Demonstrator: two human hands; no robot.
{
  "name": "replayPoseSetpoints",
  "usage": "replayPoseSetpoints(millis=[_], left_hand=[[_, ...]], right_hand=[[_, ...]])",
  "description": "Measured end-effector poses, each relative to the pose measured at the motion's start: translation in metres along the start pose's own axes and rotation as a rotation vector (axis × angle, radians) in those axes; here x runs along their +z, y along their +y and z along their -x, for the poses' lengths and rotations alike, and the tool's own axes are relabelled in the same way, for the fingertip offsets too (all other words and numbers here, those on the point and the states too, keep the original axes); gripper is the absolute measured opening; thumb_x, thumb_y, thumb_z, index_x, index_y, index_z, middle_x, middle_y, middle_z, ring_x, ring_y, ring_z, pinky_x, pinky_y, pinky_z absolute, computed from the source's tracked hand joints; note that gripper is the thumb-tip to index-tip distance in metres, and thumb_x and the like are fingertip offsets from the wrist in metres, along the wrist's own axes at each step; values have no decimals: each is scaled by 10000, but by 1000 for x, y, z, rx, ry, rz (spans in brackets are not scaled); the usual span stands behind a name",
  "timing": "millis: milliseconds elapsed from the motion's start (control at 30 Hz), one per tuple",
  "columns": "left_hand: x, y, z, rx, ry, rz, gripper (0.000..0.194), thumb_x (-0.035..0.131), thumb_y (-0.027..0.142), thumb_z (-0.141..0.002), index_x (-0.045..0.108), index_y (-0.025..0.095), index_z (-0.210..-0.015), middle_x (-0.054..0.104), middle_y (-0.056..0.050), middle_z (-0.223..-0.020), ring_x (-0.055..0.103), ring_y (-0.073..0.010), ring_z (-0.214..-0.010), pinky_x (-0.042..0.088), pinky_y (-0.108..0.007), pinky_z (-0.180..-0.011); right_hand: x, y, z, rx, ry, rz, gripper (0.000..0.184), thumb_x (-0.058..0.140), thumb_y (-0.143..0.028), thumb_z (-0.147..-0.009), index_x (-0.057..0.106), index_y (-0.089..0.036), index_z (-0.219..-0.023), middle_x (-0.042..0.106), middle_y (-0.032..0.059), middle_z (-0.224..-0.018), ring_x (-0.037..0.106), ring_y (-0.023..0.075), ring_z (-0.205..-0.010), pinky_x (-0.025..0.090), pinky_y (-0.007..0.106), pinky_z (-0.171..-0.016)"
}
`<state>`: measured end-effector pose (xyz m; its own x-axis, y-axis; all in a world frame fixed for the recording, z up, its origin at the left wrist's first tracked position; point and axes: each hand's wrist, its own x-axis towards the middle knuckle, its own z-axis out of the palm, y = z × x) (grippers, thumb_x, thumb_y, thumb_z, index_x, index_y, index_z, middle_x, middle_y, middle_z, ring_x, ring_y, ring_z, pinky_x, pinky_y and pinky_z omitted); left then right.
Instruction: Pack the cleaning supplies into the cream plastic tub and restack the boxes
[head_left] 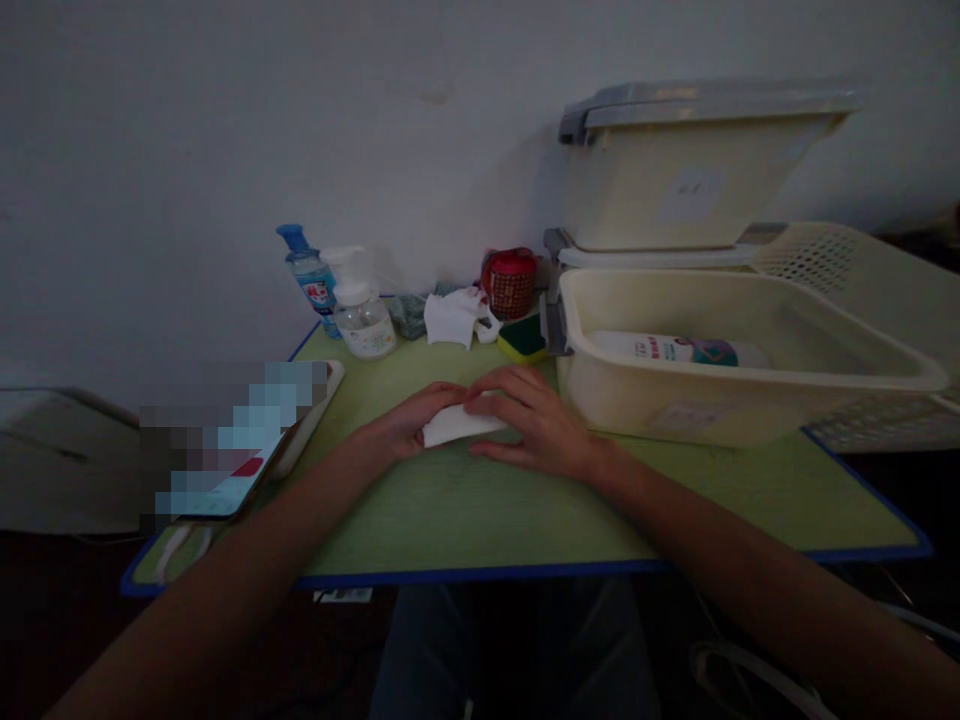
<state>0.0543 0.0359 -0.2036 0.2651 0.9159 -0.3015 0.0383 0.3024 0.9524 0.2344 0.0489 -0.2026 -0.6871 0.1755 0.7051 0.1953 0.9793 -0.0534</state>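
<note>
A folded white piece (459, 425), tissue or thin cloth, is held just above the middle of the green table (450, 520). My left hand (420, 418) grips its left end, the thumb behind and the other fingers mostly hidden. From the other side my right hand (532, 425) has its fingers curved over the right part, with thumb and forefinger around the edge. Behind my hands lie a white cup-shaped piece (452, 318) and a yellow and green sponge (523, 340).
At the back left stand a blue pump bottle (311, 280) and a clear pump bottle (367, 325). A red woven container (510, 283) is by the wall. On the right, a cream bin (675, 390) holds a white bottle (675, 348), below a lidded box (652, 195). A phone (247, 470) leans at left.
</note>
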Motion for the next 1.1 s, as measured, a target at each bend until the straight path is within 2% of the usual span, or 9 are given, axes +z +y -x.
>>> replayPoseSetpoints(millis=[100, 200, 267, 333, 433, 600, 767, 933, 1100], left_hand=[[2, 1, 3, -52, -59, 57, 199, 580, 306, -722, 547, 137, -621, 450, 60, -419, 371, -43, -311, 248, -151, -313], [8, 0, 3, -57, -59, 9, 446, 427, 482, -814, 547, 125, -576, 437, 33, -355, 319, -49, -247, 169, -166, -262], [9, -1, -1, 2, 32, -32, 608, 285, 584, -838, 535, 121, -532, 461, 1, -349, 361, -64, -244, 194, -175, -257], [8, -2, -4, 94, 161, -34, 678, 207, 632, -831, 536, 119, -534, 493, -18, -370, 415, -79, -264, 243, -180, -268], [4, -2, -6, 229, 254, -24, 665, 256, 669, -793, 571, 110, -622, 561, -32, -457, 497, -101, -334, 300, -184, -293], [4, 1, -1, 370, 238, -115, 428, 614, 544, -643, 565, 119, -632, 560, 7, -462, 501, -92, -357, 355, -182, -326], [3, 0, -4, 387, 259, -34, 363, 641, 482, -641, 546, 131, -626, 526, 35, -427, 470, -66, -338, 359, -167, -341], [2, -3, -7, 393, 253, -16, 370, 651, 490, -629, 545, 136, -612, 525, 39, -441, 458, -60, -332, 358, -170, -334], [5, -2, -7, 393, 264, -40, 409, 651, 530, -609, 534, 139, -578, 502, 42, -404, 435, -64, -311, 328, -172, -312]], right_hand=[[3, -1, 1, 62, 17, -85, 187, 442, -288, -893, 553, -165, -978, 599, 86, -949, 527, 185, -916, 422, 335, -787], [6, -2, -1, 267, 79, -241, 165, 435, -266, -892, 556, -153, -892, 585, 58, -829, 535, 158, -806, 429, 291, -721], [8, -2, -2, 465, 82, -362, 158, 455, -274, -874, 548, -154, -831, 552, 22, -739, 516, 130, -701, 418, 252, -640], [9, -1, -4, 661, 61, -485, 164, 464, -290, -855, 539, -155, -800, 517, -7, -678, 481, 108, -616, 389, 224, -564], [10, 3, -5, 830, 47, -625, 166, 480, -301, -827, 533, -155, -771, 493, -23, -652, 453, 95, -580, 363, 210, -530], [10, 8, -6, 921, 57, -758, 174, 498, -310, -802, 538, -156, -732, 493, -30, -642, 442, 86, -575, 351, 213, -542], [12, 8, -7, 1036, 66, -866, 201, 604, -339, -709, 559, -154, -776, 534, -23, -686, 454, 87, -586, 335, 212, -528], [13, 8, -6, 1110, 86, -986, 272, 700, -270, -587, 543, -174, -787, 557, -26, -745, 486, 91, -625, 375, 219, -578], [12, 8, -4, 1124, 16, -967, 310, 717, -296, -591, 561, -173, -829, 568, -16, -777, 497, 104, -658, 385, 236, -616]])
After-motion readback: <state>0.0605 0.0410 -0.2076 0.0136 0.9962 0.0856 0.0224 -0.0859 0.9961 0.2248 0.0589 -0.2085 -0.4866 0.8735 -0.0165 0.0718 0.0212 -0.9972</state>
